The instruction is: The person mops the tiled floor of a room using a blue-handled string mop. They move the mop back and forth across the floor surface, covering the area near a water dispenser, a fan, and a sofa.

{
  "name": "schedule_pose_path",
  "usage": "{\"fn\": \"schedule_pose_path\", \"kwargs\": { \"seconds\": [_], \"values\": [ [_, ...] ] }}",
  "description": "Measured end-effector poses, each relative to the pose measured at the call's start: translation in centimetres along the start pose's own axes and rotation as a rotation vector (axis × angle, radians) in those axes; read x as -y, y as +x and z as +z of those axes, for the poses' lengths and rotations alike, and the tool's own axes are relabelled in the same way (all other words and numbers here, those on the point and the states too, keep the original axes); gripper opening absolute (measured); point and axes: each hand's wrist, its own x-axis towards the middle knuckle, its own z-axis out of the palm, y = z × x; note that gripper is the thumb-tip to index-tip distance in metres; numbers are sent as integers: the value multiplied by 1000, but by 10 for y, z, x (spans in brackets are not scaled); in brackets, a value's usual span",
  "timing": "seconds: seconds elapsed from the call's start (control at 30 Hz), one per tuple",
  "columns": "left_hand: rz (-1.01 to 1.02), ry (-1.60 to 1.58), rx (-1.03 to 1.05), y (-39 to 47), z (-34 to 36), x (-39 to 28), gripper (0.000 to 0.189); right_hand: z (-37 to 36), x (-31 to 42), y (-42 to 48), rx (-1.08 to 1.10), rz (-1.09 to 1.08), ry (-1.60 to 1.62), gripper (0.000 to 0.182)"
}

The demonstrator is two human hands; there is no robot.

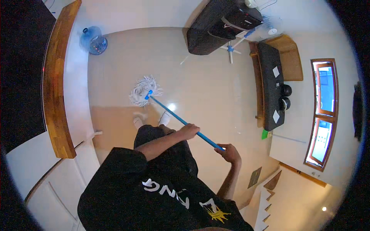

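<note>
A string mop with a blue handle (pixel 176 116) slants across the view, its white string head (pixel 143 91) spread on the tiled floor (pixel 202 83) ahead of the feet. My left hand (pixel 189 131) is closed around the middle of the handle. Near the upper end of the handle, my right hand (pixel 229 153) grips it close to the tip. The blue clamp (pixel 148 94) joins the handle to the strings.
A blue water jug (pixel 98 43) stands by the wall at the upper left. Ahead are a large black case (pixel 214 31) and a white fan stand (pixel 230 49). A dark-cushioned bench (pixel 268 86) lines the right wall, beside a green broom head (pixel 264 134). Stairs (pixel 261 208) are at the lower right.
</note>
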Motion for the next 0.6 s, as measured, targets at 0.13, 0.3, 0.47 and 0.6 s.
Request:
{"fn": "schedule_pose_path", "kwargs": {
  "seconds": [0.13, 0.3, 0.47, 0.6],
  "values": [
    [-201, 75, -26, -57, -25, 77, 10, 33, 48, 58, 87, -142, -39, 42],
    [-429, 233, -60, -170, -108, 132, 11, 125, 145, 123, 160, -318, -146, 42],
    [-476, 269, -158, -268, -139, 181, 12, 192, 231, 109, 215, -378, -170, 40],
    [-439, 289, -50, -300, -128, 178, 12, 235, 216, 87, 159, -314, -132, 42]
  ]
}}
